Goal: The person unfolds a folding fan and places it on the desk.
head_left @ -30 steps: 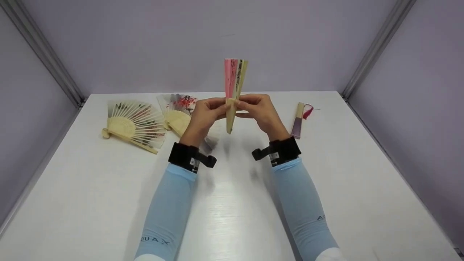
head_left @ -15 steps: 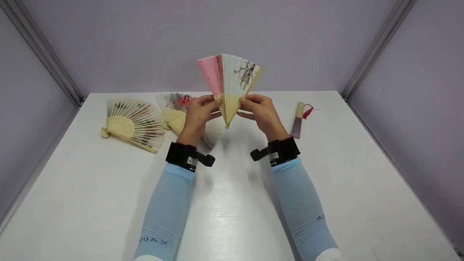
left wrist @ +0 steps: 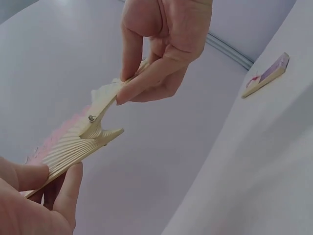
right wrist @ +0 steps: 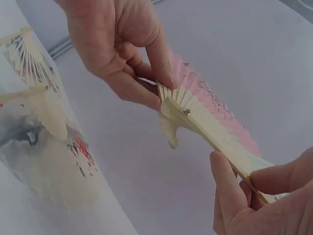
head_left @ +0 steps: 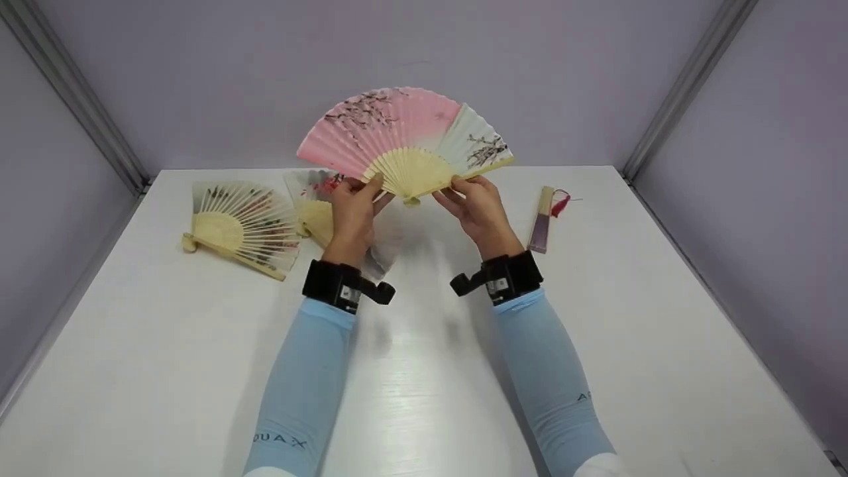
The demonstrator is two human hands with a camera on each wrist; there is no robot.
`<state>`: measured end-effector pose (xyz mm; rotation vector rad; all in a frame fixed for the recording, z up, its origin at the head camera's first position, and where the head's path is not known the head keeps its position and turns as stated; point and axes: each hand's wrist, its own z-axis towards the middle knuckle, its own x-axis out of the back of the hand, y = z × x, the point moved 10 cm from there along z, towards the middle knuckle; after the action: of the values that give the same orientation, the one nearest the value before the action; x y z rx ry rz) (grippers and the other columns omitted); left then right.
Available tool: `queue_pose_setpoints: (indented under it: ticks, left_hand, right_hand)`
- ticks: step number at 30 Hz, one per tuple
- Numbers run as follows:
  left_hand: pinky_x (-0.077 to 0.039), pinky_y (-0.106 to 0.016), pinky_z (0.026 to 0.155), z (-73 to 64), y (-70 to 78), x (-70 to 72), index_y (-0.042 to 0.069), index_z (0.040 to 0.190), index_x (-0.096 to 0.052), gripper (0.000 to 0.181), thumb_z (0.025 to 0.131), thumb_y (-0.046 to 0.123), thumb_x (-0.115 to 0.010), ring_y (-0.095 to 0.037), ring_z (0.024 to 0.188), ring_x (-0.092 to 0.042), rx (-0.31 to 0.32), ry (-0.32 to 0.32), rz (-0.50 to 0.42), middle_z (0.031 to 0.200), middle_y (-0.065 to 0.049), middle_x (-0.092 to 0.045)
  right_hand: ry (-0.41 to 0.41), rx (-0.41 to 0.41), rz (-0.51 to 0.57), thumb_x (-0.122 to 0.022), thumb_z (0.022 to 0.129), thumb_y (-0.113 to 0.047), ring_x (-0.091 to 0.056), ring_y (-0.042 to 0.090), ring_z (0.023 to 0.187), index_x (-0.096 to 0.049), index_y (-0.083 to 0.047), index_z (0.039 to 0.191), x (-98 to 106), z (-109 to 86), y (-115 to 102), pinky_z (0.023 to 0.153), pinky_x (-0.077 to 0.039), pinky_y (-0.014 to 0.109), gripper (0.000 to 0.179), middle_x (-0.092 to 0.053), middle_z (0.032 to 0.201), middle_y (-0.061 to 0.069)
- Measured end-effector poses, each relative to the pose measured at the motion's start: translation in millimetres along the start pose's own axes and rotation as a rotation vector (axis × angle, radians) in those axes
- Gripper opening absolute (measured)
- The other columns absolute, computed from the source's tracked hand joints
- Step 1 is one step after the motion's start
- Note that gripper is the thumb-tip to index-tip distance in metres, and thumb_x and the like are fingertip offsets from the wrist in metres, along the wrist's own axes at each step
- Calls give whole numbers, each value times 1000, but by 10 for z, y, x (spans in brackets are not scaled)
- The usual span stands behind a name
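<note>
A: What do your hands hold?

B: Your left hand [head_left: 353, 215] and right hand [head_left: 478, 211] each pinch one side of a pink-and-white half-round folding fan [head_left: 391, 132] with pale slats, raised before you. Its long axis runs left to right; its narrow pivot end [head_left: 411, 201] sits between your hands, neither clearly nearer.

A: What's hidden?

B: From above, some fingers behind the slats. On the white table [head_left: 636, 331], your left arm partly covers a pale folding fan with red blossoms [head_left: 315, 213].

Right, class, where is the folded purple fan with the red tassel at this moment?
In the head view, the folded purple fan lies on the white table, right of the person's right hand, with its red tassel at its far end.
</note>
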<state>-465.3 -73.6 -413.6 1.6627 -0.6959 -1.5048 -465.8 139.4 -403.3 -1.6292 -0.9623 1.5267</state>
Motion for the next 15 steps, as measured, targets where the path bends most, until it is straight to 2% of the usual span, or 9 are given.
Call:
queue_pose_setpoints:
  ticks: [4, 6, 9, 12, 15]
  left_hand:
    - [-64, -38, 105, -16, -4, 20, -1, 148, -56, 41, 108, 6, -64, -34, 136, -69, -58, 54, -59, 148, -20, -64]
    - [-64, -39, 106, -32, -19, 29, -1, 149, -56, 41, 109, 7, -64, -33, 136, -69, -90, 91, -80, 149, -20, -63]
    - [-63, -42, 108, -66, -66, 13, 0, 149, -54, 41, 110, 9, -62, -33, 137, -68, -119, 128, -110, 149, -20, -62]
    - [-62, -46, 110, -100, -125, -51, 3, 152, -47, 46, 110, 11, -63, -38, 137, -68, -117, 121, -114, 149, -23, -62]
    - [-62, -50, 109, -122, -166, -146, 9, 157, -37, 61, 105, 4, -69, -42, 136, -68, -116, 75, -100, 149, -27, -63]
  right_hand:
    - [44, -24, 145, -49, 114, -2, -66, 21, 111, -53, -1, 155, -8, -8, 69, 102, -64, 31, 42, -66, 120, 7]
    - [73, -29, 203, -49, 114, -1, -65, 20, 110, -53, -2, 157, -17, -10, 99, 107, -61, 33, 43, -66, 119, 6]
    - [110, -7, 234, -49, 114, -3, -65, 19, 109, -52, -3, 157, -29, -12, 106, 114, -57, 37, 43, -66, 119, 6]
    - [148, 27, 233, -49, 114, -4, -65, 20, 108, -51, -2, 157, -17, -14, 91, 116, -56, 39, 43, -66, 126, 9]
    - [174, 55, 231, -49, 114, -3, -66, 20, 109, -51, -2, 156, 7, -16, 72, 116, -57, 40, 43, -65, 140, 15]
